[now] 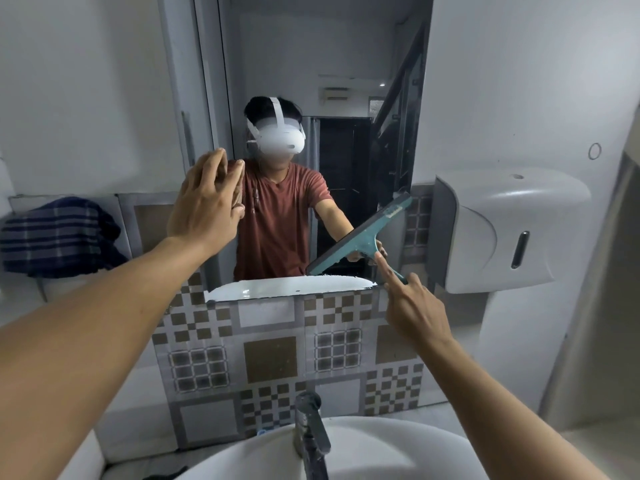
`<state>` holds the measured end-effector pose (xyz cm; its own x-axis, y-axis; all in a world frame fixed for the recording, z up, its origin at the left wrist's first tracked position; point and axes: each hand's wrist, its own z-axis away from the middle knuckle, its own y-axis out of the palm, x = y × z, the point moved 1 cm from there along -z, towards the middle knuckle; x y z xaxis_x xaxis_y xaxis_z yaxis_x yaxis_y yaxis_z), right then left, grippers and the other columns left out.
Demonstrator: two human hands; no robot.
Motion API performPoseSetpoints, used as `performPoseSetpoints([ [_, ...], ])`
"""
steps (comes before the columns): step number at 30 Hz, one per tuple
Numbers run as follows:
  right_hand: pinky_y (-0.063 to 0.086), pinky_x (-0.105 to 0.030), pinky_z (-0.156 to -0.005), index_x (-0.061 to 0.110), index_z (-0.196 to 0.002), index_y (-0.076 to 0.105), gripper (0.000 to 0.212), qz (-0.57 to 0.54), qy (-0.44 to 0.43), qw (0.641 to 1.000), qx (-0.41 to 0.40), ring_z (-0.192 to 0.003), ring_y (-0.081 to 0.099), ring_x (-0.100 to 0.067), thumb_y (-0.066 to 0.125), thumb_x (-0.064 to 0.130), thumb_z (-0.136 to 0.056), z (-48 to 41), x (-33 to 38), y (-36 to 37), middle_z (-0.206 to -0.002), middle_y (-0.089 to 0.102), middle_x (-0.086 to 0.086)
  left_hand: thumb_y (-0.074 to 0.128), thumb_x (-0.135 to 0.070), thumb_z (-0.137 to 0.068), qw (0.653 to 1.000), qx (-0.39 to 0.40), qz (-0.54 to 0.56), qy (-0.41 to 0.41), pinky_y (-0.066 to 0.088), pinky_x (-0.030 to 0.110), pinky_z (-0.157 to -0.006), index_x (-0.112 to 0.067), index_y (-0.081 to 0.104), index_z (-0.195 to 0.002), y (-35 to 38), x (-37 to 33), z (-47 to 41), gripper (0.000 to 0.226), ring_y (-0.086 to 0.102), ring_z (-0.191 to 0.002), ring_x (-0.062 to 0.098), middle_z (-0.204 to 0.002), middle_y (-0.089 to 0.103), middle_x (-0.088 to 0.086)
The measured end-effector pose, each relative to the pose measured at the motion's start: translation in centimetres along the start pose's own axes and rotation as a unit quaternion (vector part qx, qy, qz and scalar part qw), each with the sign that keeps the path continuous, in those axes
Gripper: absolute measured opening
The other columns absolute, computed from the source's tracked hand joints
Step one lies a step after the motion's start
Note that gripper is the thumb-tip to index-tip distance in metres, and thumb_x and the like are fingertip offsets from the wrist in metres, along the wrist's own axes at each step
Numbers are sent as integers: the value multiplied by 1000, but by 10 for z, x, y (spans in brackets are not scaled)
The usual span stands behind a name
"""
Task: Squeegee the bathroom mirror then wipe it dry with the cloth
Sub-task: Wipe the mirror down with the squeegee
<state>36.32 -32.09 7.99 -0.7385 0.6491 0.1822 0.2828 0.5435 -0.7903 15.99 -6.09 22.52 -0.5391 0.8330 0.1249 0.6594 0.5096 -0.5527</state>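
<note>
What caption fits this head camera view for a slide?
Right hand holds a teal squeegee tilted against the mirror near its lower right corner; left hand, fingers straight, touches it; sink below.

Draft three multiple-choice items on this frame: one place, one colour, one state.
1. Where is the cloth?
A) left of the mirror
B) right of the mirror
C) pressed on the mirror

2. The squeegee is:
A) red
B) teal
C) yellow

3. The left hand is:
A) curled in a fist
B) holding the cloth
C) open, flat on the mirror

Answers: 1 A, it lies draped left of the mirror; 2 B, its frame and handle are teal; 3 C, its straight fingers meet the glass.
</note>
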Motion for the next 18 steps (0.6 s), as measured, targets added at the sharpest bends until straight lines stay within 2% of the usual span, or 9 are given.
performPoseSetpoints([
  [3,36,-31,-49,47,-158,-3,74,-32,33,999,8,-55,40,-18,39,16,-106,9,6,12,-85,43,-6,73,-19,-86,1000,-3,8,3,29,56,-119,-9,38,-152,-1,2,1,75,24,-146,43,-157,27,25],
  [9,30,-24,-46,46,-159,-2,64,-109,56,992,28,-59,46,-15,29,22,-109,19,18,23,-91,47,-7,76,-22,-84,1000,-9,4,22,29,57,-117,-10,40,-150,-2,8,0,77,28,-144,44,-155,31,25],
  [14,39,-29,-56,43,-158,-11,66,-167,77,981,66,-69,55,-23,26,18,-108,32,34,37,-97,57,-13,79,-21,-81,999,-11,-4,49,29,57,-118,-8,42,-149,2,14,4,79,30,-142,46,-153,32,27],
  [18,34,-31,-57,43,-156,-16,70,-221,104,965,93,-69,53,-25,27,17,-107,40,49,45,-90,56,-14,79,-22,-81,998,-13,-3,55,29,56,-118,-7,41,-149,4,17,7,79,29,-142,46,-153,31,28],
])
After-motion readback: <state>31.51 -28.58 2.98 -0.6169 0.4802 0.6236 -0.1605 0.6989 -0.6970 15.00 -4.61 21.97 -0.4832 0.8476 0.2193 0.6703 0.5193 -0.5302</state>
